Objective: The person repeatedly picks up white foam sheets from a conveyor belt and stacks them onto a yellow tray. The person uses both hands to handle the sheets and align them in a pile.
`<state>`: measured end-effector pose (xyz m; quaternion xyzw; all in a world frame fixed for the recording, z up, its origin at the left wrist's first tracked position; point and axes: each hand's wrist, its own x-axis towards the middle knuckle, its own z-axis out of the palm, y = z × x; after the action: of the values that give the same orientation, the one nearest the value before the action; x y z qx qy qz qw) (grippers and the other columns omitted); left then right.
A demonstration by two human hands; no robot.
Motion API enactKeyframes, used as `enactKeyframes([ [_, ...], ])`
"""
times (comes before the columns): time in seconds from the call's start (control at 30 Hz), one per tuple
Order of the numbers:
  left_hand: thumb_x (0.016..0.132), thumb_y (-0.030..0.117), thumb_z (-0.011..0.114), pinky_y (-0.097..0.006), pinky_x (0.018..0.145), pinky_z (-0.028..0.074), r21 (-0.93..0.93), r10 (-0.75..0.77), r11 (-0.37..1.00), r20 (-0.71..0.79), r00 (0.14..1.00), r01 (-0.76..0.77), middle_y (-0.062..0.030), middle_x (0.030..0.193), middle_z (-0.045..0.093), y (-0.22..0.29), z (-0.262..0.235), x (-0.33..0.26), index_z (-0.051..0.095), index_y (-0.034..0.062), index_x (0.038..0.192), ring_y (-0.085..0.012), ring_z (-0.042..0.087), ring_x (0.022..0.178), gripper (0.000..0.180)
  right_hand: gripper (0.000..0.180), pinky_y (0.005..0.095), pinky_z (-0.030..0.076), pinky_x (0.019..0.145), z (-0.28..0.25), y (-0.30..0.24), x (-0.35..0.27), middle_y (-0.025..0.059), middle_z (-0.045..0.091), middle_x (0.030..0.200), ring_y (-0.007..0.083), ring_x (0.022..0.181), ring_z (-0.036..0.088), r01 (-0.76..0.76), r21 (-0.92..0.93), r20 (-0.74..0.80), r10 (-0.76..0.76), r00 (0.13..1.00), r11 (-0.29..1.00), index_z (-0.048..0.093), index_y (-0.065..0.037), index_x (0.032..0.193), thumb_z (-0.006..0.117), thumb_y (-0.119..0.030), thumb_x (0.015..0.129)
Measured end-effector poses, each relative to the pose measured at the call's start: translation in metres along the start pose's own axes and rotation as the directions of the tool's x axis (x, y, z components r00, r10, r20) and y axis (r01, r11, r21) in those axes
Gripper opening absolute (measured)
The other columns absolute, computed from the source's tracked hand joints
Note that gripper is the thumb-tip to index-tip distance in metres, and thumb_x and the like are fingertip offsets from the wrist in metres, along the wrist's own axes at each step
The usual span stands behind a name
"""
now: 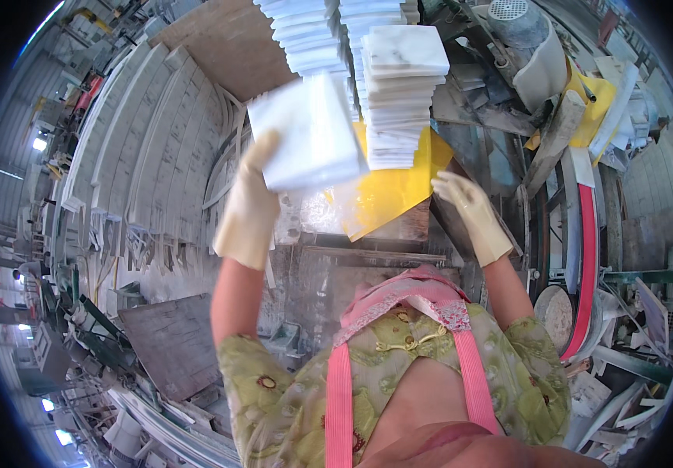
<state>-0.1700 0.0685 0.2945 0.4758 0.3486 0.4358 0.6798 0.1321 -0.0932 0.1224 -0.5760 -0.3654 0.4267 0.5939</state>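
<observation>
My left hand (251, 207), in a cream rubber glove, grips a square white marble tile (305, 136) by its left edge and holds it up, slightly blurred. Behind it rises a tall stack of similar tiles (305, 35), partly hidden by the raised one. Just to the right, another stack of white, grey-veined tiles (407, 51) stands on a yellow sheet (399, 195). Wearing a matching glove, my right hand (469, 207) is beside the sheet's right edge with fingers stretched out and nothing in them.
Long stone slabs (138, 140) lean in a row at the left. A brown board (219, 43) stands behind. On the right are a motor-like machine part (520, 19), a red strip (584, 273) and a round bucket (556, 316). A flat dark panel (171, 343) lies at lower left.
</observation>
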Motion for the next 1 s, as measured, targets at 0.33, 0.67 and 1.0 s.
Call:
enactKeyframes([
  [0.33, 0.092, 0.039, 0.067, -0.034, 0.078, 0.061, 0.252, 0.018, 0.966, 0.172, 0.985, -0.062, -0.0139, 0.115, 0.07, 0.074, 0.156, 0.104, 0.06, 0.0004, 0.128, -0.0212, 0.071, 0.1, 0.053, 0.074, 0.048, 0.033, 0.118, -0.016, -0.153, 0.092, 0.0205, 0.034, 0.159, 0.0298, 0.148, 0.034, 0.311, 0.307, 0.001, -0.327, 0.945, 0.899, 0.031, 0.002, 0.154, 0.042, -0.052, 0.105],
  [0.67, 0.092, 0.042, 0.066, -0.031, 0.064, 0.061, 0.403, -0.155, 0.911, 0.142, 0.978, 0.086, -0.008, 0.106, 0.07, 0.061, 0.174, 0.147, 0.061, 0.0042, 0.122, -0.0161, 0.072, 0.09, 0.049, 0.053, 0.0344, 0.044, 0.104, 0.032, -0.22, 0.139, 0.0075, 0.054, 0.138, 0.017, 0.124, 0.052, 0.288, 0.338, 0.072, -0.329, 0.942, 0.896, 0.049, -0.01, 0.146, 0.061, -0.03, 0.098],
  [1.0, 0.092, 0.06, 0.056, -0.036, 0.066, 0.048, 0.896, 0.061, -0.17, 0.424, 0.903, -0.41, -0.0084, 0.097, 0.065, 0.109, 0.169, 0.153, 0.065, 0.0068, 0.114, -0.0209, 0.061, 0.081, 0.058, 0.061, 0.0342, 0.043, 0.104, 0.034, -0.229, 0.122, 0.0088, 0.057, 0.136, 0.019, 0.122, 0.056, 0.503, -0.321, 0.038, -0.519, 0.854, 0.803, 0.049, -0.008, 0.147, 0.06, -0.042, 0.097],
])
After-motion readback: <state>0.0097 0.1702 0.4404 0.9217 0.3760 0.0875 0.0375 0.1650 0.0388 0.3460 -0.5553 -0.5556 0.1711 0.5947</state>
